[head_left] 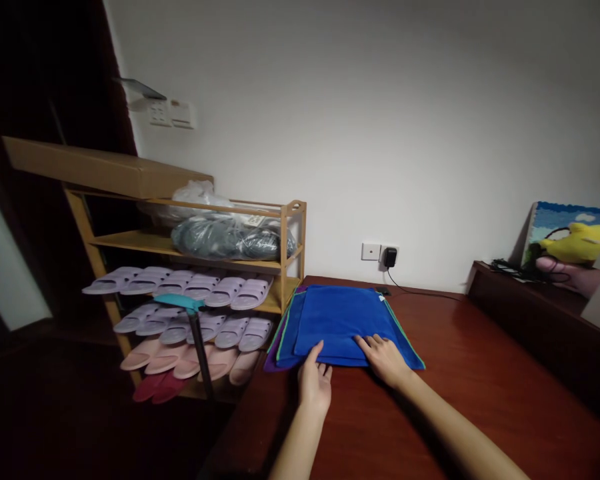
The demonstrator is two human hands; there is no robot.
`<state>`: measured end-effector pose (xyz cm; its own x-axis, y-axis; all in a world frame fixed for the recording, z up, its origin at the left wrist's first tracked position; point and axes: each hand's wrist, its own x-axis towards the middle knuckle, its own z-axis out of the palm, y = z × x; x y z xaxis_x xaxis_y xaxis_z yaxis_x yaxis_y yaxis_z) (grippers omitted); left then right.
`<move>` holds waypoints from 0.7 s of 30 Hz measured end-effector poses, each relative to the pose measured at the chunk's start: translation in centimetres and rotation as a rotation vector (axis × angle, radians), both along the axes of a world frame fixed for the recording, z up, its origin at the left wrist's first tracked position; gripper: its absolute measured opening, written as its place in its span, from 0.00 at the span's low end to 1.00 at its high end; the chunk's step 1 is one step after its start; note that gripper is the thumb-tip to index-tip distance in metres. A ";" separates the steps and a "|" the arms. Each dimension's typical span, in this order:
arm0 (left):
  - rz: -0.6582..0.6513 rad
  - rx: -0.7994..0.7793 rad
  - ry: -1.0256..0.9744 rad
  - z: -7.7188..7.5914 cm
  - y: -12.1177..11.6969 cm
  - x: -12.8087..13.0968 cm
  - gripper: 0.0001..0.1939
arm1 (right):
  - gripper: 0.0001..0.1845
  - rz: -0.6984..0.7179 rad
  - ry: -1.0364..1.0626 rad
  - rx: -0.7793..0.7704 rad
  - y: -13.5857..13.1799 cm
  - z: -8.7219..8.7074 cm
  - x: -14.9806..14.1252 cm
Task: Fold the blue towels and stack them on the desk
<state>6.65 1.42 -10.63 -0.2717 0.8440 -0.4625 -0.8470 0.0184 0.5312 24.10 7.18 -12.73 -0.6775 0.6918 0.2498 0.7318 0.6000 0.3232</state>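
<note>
A stack of blue cloths (pixel 337 317) with green edging lies flat on a reddish-brown wooden table (pixel 460 380). Part of a purple cloth (pixel 275 361) shows beneath it on the left. At the near edge of the stack is my left hand (pixel 316 383), its thumb up against the top cloth and apart from the fingers, which are bent below the edge. My right hand (pixel 386 360) rests on the near right part of the top cloth, fingertips pressing its surface. A small white tag (pixel 382 299) shows at the far right corner.
Left of the table stands a wooden rack (pixel 283 267) with several slippers (pixel 220 330), plastic-wrapped bundles (pixel 230 237) and a cardboard box (pixel 105 170). A teal-topped pole (pixel 200 347) stands before it. A black charger (pixel 390 257) trails its cord behind the table. A raised ledge (pixel 540 333) borders the right.
</note>
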 end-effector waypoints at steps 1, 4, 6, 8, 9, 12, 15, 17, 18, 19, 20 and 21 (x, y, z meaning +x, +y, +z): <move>0.027 -0.008 -0.014 0.0 0.2 0.0 0.09 | 0.32 0.002 -0.002 -0.001 0.0 0.0 0.0; 0.071 -0.016 -0.076 0.0 0.5 0.0 0.11 | 0.31 0.021 -0.014 0.005 -0.3 -0.2 0.2; 0.080 -0.008 -0.126 -0.1 0.5 0.1 0.11 | 0.30 0.029 -0.016 0.024 -0.8 -0.4 0.5; 0.074 0.006 -0.153 -0.1 0.2 0.4 0.12 | 0.29 0.031 -0.010 0.048 -1.4 -0.6 1.0; 0.055 0.014 -0.157 -0.1 0.0 0.7 0.12 | 0.29 0.035 -0.005 0.060 -1.8 -0.7 1.4; 0.004 0.013 -0.113 0.2 -1.2 1.8 0.15 | 0.30 0.053 0.016 0.090 -3.4 -1.1 3.0; 0.044 0.020 -0.026 0.2 -2.9 3.4 0.19 | 0.31 0.060 0.057 0.137 -5.7 -1.8 5.2; 0.046 0.040 -0.026 -0.1 -4.3 4.6 0.21 | 0.33 0.066 0.104 0.188 -7.8 -2.5 7.0; 0.029 0.043 -0.042 -0.4 -5.1 5.2 0.21 | 0.35 0.077 0.133 0.213 -9.1 -2.9 7.9; 0.011 0.027 -0.043 -0.9 -6.0 5.8 0.20 | 0.36 0.085 0.168 0.231 -10.5 -3.3 8.9; -0.003 -0.006 -0.022 -1.4 -6.9 6.4 0.19 | 0.37 0.087 0.208 0.237 -12.0 -3.6 9.9; -0.012 -0.050 0.015 -2.0 -7.9 6.9 0.17 | 0.38 0.075 0.258 0.229 -13.7 -3.8 10.8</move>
<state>13.56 -6.50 -12.58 -0.2690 0.8230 -0.5004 -0.8386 0.0553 0.5419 34.90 -6.50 -16.51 -0.6185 0.5490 0.5622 0.7637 0.5885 0.2655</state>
